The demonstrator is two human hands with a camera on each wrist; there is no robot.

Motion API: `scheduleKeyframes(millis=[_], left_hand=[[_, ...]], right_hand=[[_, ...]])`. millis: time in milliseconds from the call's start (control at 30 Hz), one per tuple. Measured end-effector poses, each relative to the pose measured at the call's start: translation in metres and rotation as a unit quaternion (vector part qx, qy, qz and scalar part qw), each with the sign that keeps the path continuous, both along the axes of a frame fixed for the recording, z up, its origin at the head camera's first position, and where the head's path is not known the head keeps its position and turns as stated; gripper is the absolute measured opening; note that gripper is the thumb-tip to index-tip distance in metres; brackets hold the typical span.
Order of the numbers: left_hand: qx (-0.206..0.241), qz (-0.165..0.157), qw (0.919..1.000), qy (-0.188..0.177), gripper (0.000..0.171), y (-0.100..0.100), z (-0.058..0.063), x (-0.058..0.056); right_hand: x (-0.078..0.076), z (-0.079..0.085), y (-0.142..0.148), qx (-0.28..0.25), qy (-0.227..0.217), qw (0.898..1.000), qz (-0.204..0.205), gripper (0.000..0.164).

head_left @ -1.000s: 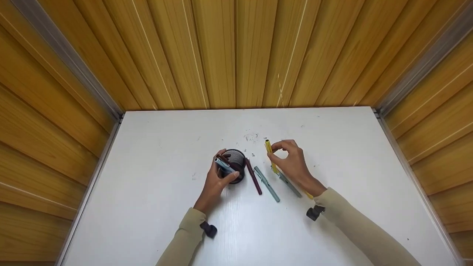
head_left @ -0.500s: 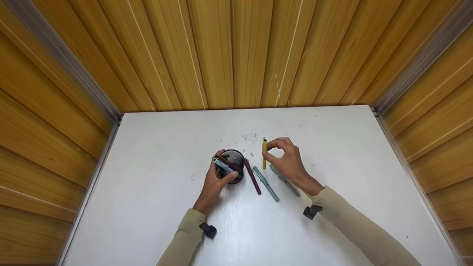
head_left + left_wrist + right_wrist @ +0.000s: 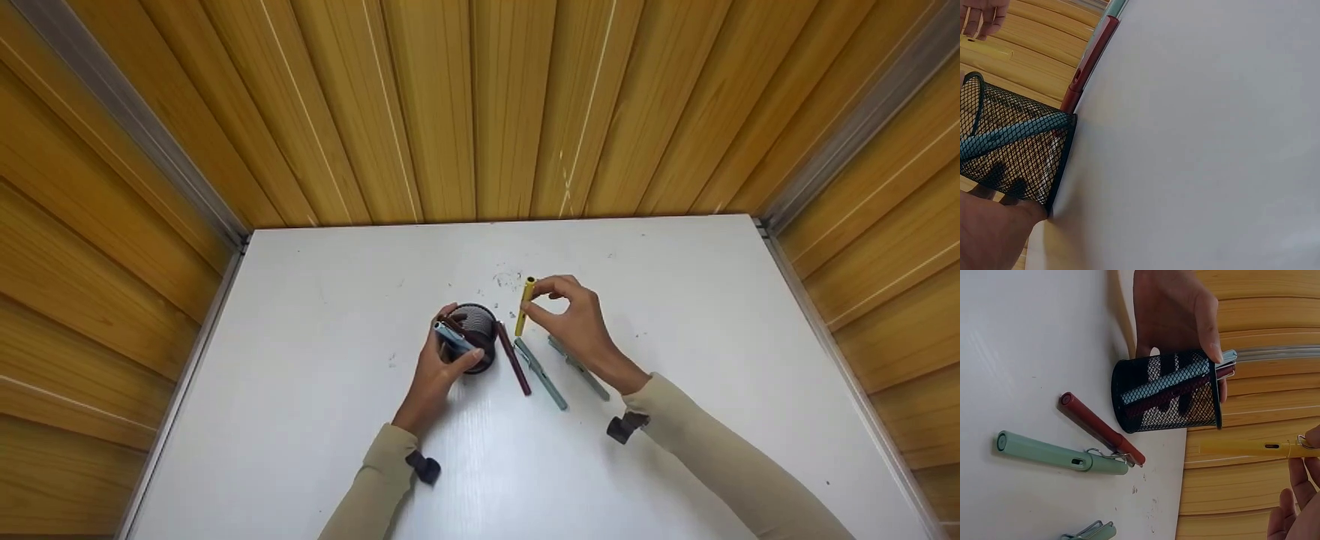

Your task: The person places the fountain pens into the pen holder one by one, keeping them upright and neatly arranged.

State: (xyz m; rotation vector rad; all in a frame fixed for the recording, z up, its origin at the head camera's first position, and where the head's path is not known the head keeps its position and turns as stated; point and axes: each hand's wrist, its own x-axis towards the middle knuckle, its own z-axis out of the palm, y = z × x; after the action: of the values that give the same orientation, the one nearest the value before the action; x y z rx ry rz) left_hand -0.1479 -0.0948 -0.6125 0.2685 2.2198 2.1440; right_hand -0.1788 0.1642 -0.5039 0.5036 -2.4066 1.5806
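My left hand (image 3: 442,371) grips a black mesh pen cup (image 3: 481,321) that stands upright on the white table. Inside it lean a light blue pen (image 3: 1157,387) and a dark red pen (image 3: 1224,371), their ends poking above the rim. To the right, my right hand (image 3: 581,322) pinches a yellow pen (image 3: 524,307) between thumb and fingers, held above the table. In the right wrist view the pen's lower end points toward the cup's rim, apart from it.
Beside the cup lies a dark red pen (image 3: 514,360), with a green pen (image 3: 541,375) next to it. Another green pen (image 3: 581,371) lies partly under my right hand in the head view. Wood-look panels (image 3: 480,112) stand behind the table.
My right hand has moved a little left with the yellow pen, whose top now leans right instead of left. The left hand and the cup have stayed put.
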Motion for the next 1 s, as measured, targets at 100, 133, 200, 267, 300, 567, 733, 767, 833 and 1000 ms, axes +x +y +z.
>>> scheduleKeyframes(millis=[100, 133, 200, 267, 300, 567, 733, 767, 833, 1000], left_hand=[[-0.003, 0.000, 1.0000, 0.000, 0.087, 0.000, 0.000, 0.000], [-0.002, -0.001, 1.0000, 0.000, 0.087, 0.000, 0.000, 0.000], [0.001, -0.002, 1.0000, -0.001, 0.087, 0.000, 0.000, 0.000], [0.001, -0.002, 1.0000, -0.001, 0.087, 0.000, 0.000, 0.000], [0.001, -0.002, 1.0000, 0.000, 0.087, 0.000, 0.000, 0.000], [-0.004, -0.005, 1.0000, -0.003, 0.088, -0.001, 0.000, 0.000], [0.000, -0.017, 0.9999, 0.000, 0.090, -0.001, -0.001, -0.001], [0.001, -0.017, 0.9999, 0.000, 0.091, -0.001, -0.001, -0.001], [0.002, -0.015, 0.9999, -0.003, 0.091, -0.001, -0.001, -0.001], [0.001, -0.009, 0.9999, -0.011, 0.090, 0.000, 0.000, -0.001]], right_hand=[[0.001, 0.003, -0.003, -0.003, -0.001, 1.000, 0.006, 0.013], [0.001, 0.004, -0.004, -0.003, -0.002, 1.000, 0.007, 0.012], [0.002, 0.006, -0.007, -0.006, -0.005, 1.000, 0.011, 0.012], [0.002, 0.007, -0.009, -0.008, -0.008, 1.000, 0.012, 0.012], [0.002, 0.007, -0.010, -0.010, -0.007, 1.000, 0.014, 0.012], [0.001, 0.010, -0.021, -0.011, 0.004, 1.000, 0.027, 0.015], [0.000, 0.010, -0.027, -0.016, 0.003, 0.999, 0.031, 0.017], [0.000, 0.010, -0.029, -0.016, 0.003, 0.999, 0.032, 0.017], [-0.001, 0.009, -0.032, -0.015, 0.000, 0.999, 0.032, 0.018], [-0.002, 0.003, -0.037, -0.007, -0.012, 0.999, 0.035, 0.019]])
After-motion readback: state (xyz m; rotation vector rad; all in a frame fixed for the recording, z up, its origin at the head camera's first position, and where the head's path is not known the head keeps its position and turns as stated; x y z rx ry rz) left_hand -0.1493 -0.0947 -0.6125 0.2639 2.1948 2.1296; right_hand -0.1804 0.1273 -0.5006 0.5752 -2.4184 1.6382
